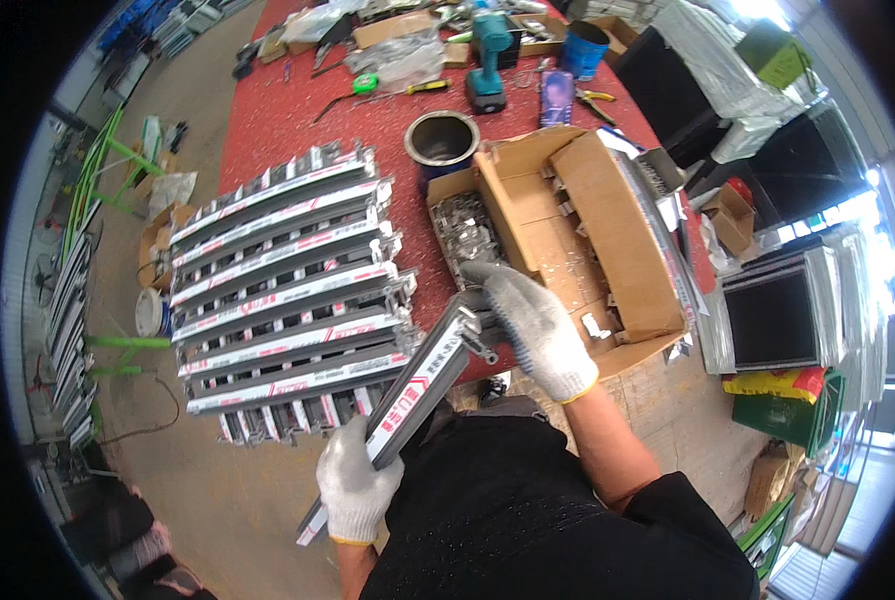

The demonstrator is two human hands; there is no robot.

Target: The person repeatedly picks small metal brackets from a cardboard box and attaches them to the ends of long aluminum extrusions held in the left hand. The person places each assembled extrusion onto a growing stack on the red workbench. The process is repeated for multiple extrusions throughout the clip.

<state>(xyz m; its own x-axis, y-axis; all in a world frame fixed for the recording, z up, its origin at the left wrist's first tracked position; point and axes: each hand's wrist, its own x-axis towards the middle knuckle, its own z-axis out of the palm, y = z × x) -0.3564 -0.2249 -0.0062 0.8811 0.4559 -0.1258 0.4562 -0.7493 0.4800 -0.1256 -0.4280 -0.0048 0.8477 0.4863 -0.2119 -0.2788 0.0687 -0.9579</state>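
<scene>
A long grey metal profile (408, 405) with a white-and-red printed strip slants up in front of my body, with a small metal fitting (484, 350) at its upper end. My left hand (358, 485), in a white knit glove, is closed around its lower part. At the upper end my right hand (538, 325), gloved with a grey coated palm, has its fingers curled against the profile's tip. Those fingers partly hide the tip, so any small part between them cannot be seen. Just beyond them sits a small carton of metal pieces (465, 232).
Stacked similar profiles (283, 290) lie crosswise at the left on the red table (268, 110). An opened cardboard box (543, 225) stands right, with a metal-rimmed pot (442, 140) beside it. Farther back are a teal cordless drill (489, 65), a green tape measure (366, 83) and a blue can (584, 50).
</scene>
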